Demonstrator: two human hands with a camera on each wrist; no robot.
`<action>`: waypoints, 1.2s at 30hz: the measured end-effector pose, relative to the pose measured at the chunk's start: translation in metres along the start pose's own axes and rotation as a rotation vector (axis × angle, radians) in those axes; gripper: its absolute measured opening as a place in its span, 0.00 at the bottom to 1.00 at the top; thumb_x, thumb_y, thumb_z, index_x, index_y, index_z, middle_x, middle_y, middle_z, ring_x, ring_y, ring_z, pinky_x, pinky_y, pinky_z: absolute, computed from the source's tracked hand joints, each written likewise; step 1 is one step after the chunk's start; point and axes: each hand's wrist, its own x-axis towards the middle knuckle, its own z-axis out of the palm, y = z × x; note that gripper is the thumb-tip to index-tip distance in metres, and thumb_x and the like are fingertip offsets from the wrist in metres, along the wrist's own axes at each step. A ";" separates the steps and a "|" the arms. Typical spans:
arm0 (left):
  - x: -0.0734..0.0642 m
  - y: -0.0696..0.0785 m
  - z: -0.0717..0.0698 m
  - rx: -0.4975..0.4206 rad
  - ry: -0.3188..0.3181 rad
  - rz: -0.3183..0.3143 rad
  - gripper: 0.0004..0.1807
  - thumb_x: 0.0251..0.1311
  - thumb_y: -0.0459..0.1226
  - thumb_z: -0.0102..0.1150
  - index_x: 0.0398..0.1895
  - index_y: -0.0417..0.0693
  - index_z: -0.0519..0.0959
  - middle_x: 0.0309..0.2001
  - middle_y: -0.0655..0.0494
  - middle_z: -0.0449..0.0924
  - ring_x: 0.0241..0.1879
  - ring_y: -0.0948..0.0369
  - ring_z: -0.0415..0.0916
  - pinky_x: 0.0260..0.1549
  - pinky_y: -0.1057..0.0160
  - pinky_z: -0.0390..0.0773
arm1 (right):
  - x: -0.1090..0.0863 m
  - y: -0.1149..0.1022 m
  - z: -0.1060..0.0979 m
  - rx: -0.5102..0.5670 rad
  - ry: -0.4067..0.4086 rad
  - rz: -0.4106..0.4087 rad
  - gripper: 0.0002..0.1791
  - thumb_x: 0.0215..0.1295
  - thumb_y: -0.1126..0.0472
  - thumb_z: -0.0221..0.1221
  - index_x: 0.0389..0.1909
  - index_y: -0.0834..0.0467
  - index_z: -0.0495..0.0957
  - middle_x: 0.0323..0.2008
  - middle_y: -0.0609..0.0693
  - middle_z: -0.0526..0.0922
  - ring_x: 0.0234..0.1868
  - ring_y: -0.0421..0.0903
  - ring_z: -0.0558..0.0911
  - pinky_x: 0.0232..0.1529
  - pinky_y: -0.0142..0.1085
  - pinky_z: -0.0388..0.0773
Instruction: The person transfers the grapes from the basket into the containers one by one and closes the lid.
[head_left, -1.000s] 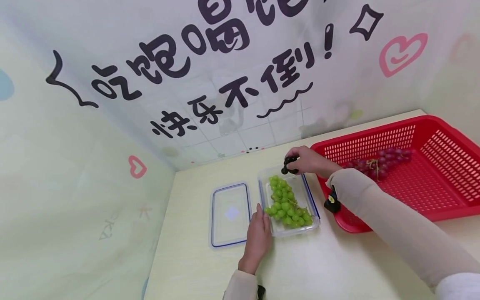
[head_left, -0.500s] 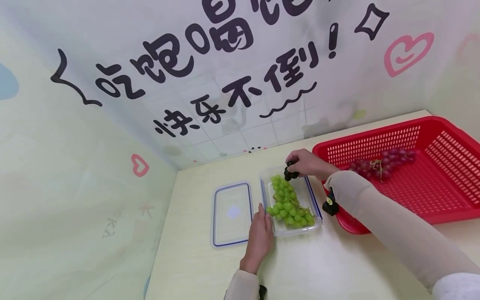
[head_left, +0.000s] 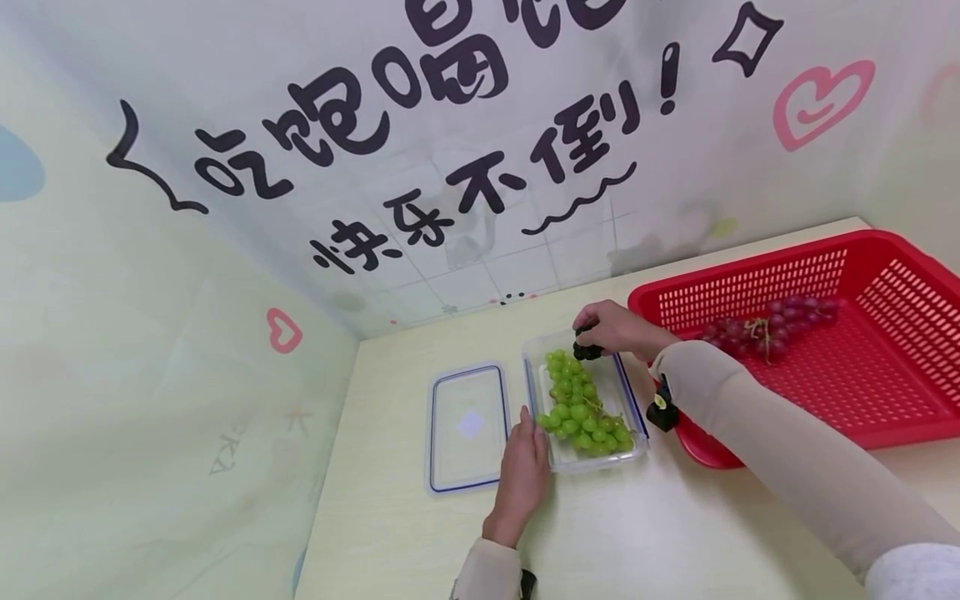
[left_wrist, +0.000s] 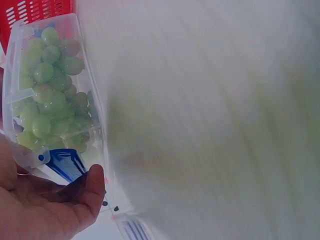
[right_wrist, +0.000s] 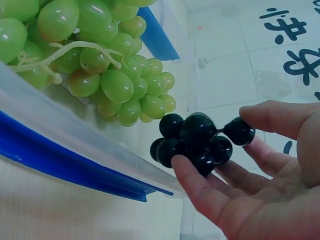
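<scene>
A clear plastic food container (head_left: 636,437) with blue side clips stands lidless on the table, holding a bunch of green grapes (head_left: 577,412). My left hand (head_left: 522,471) grips it at the near left corner, bent fingers (left_wrist: 95,182) at a blue clip in the left wrist view. Over the container's far end, my right hand (head_left: 611,325) pinches a small cluster of black grapes (right_wrist: 195,140). In the right wrist view the thumb and fingers surround this cluster, which hangs right beside the green bunch.
The container's clear lid (head_left: 468,396) with its blue seal lies flat to the left. On the right is a red plastic basket (head_left: 885,421) with a bunch of red grapes (head_left: 802,312). A printed wall covering (head_left: 420,275) rises behind the table.
My right hand has lowered the black grapes slightly toward the container's far end. My left hand stays at the container's corner, and the head view has shifted a little.
</scene>
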 end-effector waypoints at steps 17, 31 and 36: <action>0.000 0.000 0.000 0.006 -0.004 0.014 0.28 0.79 0.36 0.35 0.72 0.24 0.53 0.52 0.35 0.76 0.43 0.54 0.75 0.49 0.50 0.78 | -0.005 -0.005 -0.003 -0.056 0.007 0.015 0.19 0.73 0.62 0.52 0.61 0.65 0.71 0.59 0.63 0.74 0.52 0.55 0.77 0.54 0.45 0.80; 0.000 0.001 0.001 -0.010 -0.012 -0.003 0.28 0.79 0.36 0.35 0.73 0.24 0.53 0.50 0.37 0.76 0.40 0.57 0.73 0.47 0.52 0.78 | -0.012 -0.008 -0.010 -0.059 0.057 -0.015 0.18 0.73 0.62 0.51 0.60 0.64 0.72 0.58 0.63 0.75 0.55 0.58 0.77 0.58 0.49 0.77; 0.000 0.002 0.000 -0.016 -0.010 -0.012 0.28 0.79 0.36 0.35 0.73 0.24 0.53 0.52 0.35 0.76 0.40 0.57 0.73 0.47 0.51 0.78 | -0.016 -0.009 -0.019 0.000 0.073 -0.026 0.17 0.74 0.62 0.51 0.60 0.65 0.71 0.59 0.64 0.74 0.60 0.60 0.75 0.60 0.50 0.76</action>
